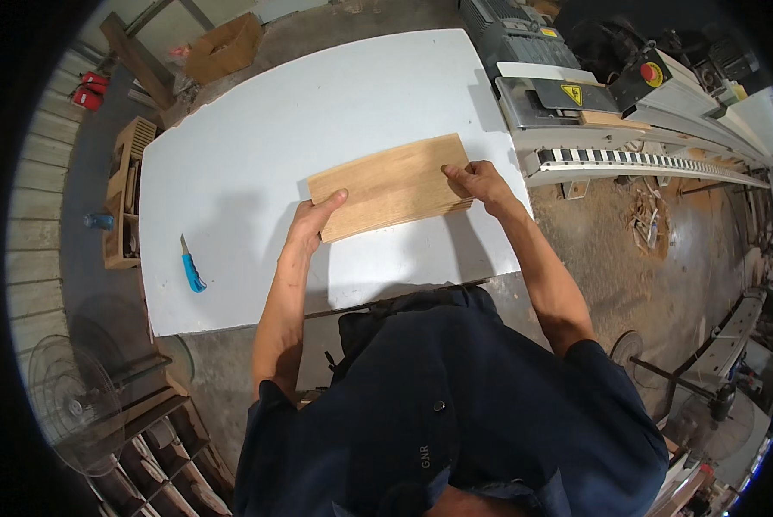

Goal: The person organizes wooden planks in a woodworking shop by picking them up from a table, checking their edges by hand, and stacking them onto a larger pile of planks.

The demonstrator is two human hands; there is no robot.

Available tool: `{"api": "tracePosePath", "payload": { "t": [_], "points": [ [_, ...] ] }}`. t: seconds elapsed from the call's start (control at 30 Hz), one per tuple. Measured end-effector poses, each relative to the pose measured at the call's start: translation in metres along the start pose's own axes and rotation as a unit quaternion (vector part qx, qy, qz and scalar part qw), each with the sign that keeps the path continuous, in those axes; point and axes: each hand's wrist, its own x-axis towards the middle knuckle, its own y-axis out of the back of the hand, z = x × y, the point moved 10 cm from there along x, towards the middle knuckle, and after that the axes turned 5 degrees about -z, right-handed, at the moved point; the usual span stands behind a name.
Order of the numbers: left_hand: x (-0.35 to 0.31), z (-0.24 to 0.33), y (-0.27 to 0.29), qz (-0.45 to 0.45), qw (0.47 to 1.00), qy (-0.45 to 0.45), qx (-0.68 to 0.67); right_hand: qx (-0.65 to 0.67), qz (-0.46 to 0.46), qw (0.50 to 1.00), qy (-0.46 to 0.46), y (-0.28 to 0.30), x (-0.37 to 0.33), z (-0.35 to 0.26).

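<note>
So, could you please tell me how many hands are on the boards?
2: the left hand grips the left end of the boards, and the right hand grips the right end.

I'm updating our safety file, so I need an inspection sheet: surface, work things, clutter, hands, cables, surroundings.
Surface: white table, a few dark specks.
Work things: stack of thin wooden boards, held in both hands.
Clutter: blue-handled knife, blade exposed, on the table's left; scraps on the right-hand floor.
Hands: left hand grips the stack's left end, right hand its right; thumbs on top.
Cables: nothing seen clearly.
Surroundings: machine with red button, right; fan, lower left.
</note>
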Motion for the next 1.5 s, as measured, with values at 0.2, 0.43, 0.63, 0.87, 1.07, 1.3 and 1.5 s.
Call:
{"api": "tracePosePath", "payload": {
  "t": [0.2,0.43,0.63,0.87,1.07,1.3,1.5],
  "points": [
    [-0.007,0.011,0.0,0.012,0.999,-0.019,0.027,0.101,0.036,0.994,0.021,0.004,-0.019,-0.005],
    [-0.047,0.007,0.011,0.075,0.96,-0.253,0.098,0.168,-0.014,0.952,0.254,-0.006,-0.066,-0.032],
    [-0.063,-0.018,0.01,0.073,0.946,-0.301,0.1,0.057,0.011,0.954,0.293,-0.015,-0.077,-0.008],
    [-0.071,0.009,-0.005,-0.004,0.96,-0.277,0.03,0.113,-0.055,0.96,0.251,-0.025,-0.07,-0.012],
    [-0.068,0.006,-0.004,-0.018,0.966,-0.258,0.019,0.106,-0.054,0.955,0.273,-0.03,-0.068,-0.019],
    [-0.06,-0.001,0.0,-0.035,0.965,-0.256,0.039,0.036,-0.036,0.966,0.254,-0.025,-0.065,-0.017],
    [-0.049,-0.005,0.021,-0.048,0.967,-0.232,0.087,-0.056,-0.007,0.977,0.207,-0.02,-0.062,-0.016]
  ]
}}
